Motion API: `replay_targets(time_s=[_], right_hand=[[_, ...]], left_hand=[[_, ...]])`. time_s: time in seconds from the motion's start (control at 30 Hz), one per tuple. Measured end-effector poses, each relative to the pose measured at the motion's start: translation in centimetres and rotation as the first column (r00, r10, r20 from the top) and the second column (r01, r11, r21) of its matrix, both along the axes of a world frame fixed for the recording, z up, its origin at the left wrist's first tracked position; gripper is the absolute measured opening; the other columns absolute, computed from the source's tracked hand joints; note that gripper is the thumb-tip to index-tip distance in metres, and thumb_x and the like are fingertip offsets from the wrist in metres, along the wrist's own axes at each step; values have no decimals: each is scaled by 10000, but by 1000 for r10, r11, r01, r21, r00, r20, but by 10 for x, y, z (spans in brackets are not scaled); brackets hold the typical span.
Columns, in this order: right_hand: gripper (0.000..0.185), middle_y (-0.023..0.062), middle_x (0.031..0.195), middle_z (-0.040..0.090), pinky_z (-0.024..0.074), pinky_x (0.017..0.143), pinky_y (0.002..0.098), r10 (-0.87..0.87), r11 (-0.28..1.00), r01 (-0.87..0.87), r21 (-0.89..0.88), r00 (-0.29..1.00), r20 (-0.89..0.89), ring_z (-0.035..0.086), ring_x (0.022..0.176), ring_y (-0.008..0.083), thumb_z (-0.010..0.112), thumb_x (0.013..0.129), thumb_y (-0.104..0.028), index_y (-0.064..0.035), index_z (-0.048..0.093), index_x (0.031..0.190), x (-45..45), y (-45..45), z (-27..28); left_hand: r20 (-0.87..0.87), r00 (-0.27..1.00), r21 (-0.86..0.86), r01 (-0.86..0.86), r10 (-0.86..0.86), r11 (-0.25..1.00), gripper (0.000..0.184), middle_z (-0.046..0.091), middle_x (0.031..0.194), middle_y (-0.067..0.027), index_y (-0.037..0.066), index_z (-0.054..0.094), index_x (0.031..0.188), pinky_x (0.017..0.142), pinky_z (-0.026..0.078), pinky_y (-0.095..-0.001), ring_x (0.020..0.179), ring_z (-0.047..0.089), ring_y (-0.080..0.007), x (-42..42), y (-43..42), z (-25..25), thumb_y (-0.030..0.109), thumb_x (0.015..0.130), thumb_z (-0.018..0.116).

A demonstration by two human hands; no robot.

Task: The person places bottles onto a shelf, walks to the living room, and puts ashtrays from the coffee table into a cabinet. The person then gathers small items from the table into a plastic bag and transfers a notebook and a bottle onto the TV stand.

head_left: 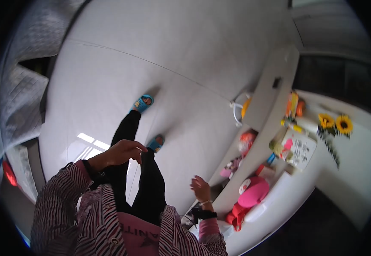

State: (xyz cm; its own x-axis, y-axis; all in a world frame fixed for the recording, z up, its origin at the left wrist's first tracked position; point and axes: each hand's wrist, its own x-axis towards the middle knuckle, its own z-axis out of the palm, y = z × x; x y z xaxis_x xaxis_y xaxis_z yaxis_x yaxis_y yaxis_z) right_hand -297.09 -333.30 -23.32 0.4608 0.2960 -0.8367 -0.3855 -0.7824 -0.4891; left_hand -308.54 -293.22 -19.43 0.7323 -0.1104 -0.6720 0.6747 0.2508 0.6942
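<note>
My left hand (122, 152) is held out in front of my body, above my black trousers (151, 183). Its fingers are loosely bent and apart, and I see nothing in them. Lower and to the right, my right hand (200, 188) hangs beside the low white cabinet (226, 194). The fingers there are slightly curled and spread, holding nothing visible. A dark band circles each wrist. The nearest items to my right hand are a pink round plush-like thing (253, 192) and a red strappy item (237, 216) on the cabinet top.
Blue slippers (143, 103) are on my feet on the pale tiled floor (185, 47). The cabinet bears a white sign with writing (298, 149), sunflowers (344, 124) and bright small items. A sofa-like seat with grey patterned covers (23, 102) stands at left.
</note>
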Motion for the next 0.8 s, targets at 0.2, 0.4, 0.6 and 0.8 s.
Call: replay_targets(time_s=[0.2,0.4,0.6,0.8], right_hand=[[354,120,495,570,422,326,312,0,1000,7,-31,976,217,531,359,182,444,893,-261,-16,525,650,59,29,81],[305,105,551,603,441,372,340,193,968,-190,-163,981,2,585,427,227,481,854,-275,-60,560,652,30,150,51],[259,95,564,602,451,400,343,512,859,-510,-55,857,52,588,459,228,523,815,-279,-72,571,667,23,377,46],[221,85,577,601,461,428,345,633,769,-639,1,762,135,590,492,228,565,776,-283,-84,582,682,7,521,74]], left_hand=[[67,986,215,-166,155,962,285,620,578,-37,28,598,950,607,475,-262,595,619,-107,-100,47,42,219,934,387],[-229,855,287,-397,465,872,472,574,515,-59,52,666,768,584,476,-277,529,576,-117,-244,153,87,385,942,380],[132,541,285,-823,830,491,757,673,818,-124,-9,679,848,683,523,-320,760,644,-207,-347,198,108,591,919,223],[87,446,505,-790,891,347,328,659,789,-88,17,660,898,643,525,-276,735,630,-139,-392,241,116,295,890,487]])
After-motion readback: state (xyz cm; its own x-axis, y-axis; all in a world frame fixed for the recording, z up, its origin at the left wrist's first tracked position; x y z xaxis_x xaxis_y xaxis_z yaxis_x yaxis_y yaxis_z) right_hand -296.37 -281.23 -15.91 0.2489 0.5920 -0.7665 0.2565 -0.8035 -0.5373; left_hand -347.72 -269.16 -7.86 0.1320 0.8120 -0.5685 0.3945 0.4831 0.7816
